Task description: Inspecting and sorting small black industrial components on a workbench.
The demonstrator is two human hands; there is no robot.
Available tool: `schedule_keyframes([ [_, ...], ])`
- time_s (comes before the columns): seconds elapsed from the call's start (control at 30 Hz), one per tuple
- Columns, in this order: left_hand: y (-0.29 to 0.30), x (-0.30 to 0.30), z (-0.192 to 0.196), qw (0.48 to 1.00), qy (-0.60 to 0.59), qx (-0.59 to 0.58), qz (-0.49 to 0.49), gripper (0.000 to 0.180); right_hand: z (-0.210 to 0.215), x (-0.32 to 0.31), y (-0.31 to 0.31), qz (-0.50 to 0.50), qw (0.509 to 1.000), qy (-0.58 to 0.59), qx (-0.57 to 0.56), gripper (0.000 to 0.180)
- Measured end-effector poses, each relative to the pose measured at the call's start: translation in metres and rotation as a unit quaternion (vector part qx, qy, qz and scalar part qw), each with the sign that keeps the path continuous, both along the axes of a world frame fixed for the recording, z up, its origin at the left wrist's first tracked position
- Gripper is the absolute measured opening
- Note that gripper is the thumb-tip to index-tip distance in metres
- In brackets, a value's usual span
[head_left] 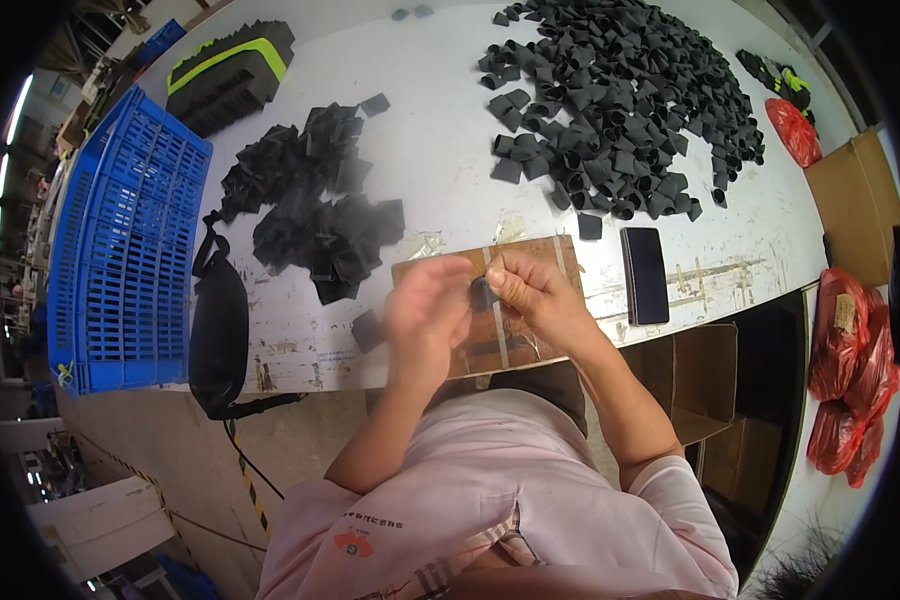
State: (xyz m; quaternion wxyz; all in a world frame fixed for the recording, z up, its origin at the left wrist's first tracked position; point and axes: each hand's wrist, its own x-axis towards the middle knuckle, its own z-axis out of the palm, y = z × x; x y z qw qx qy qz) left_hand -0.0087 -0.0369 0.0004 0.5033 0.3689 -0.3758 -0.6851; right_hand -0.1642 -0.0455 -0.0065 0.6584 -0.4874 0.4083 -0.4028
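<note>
My right hand [542,296] pinches a small black fabric piece [482,294] between thumb and fingers, above a brown board [528,345] with clear tape strips. Close beside it on the left is my left hand [425,308], smeared by motion, so its grip does not show. By its wrist a single flat black piece [368,331] rests at the board's left edge. Beyond my left hand lies a loose heap of flat black pieces [320,225]. A larger pile of short black tube-shaped pieces [620,110] spreads over the far right of the table.
A blue plastic crate [135,240] stands at the left, with a black pouch [218,335] beside it. Behind are stacked dark pieces with a yellow-green band [232,75]. A phone [646,276] lies right of the board. Red plastic bags [845,370] and a cardboard box [855,205] line the right.
</note>
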Motion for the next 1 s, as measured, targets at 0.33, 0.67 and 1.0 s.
schedule_keyframes([
  [0.33, -0.008, -0.009, 0.006, 0.938, -0.15, -0.302, 0.087, 0.008, 0.031, 0.01, 0.021, -0.194, 0.875, 0.225, -0.382, 0.03],
  [0.67, 0.001, 0.0, 0.007, 0.977, 0.195, -0.037, 0.08, 0.012, 0.035, 0.02, 0.014, -0.23, 0.795, 0.297, -0.476, 0.017],
  [1.0, 0.005, -0.004, -0.005, 0.974, -0.031, -0.171, 0.147, 0.008, -0.002, 0.018, 0.012, -0.235, 0.8, 0.267, -0.483, 0.021],
])
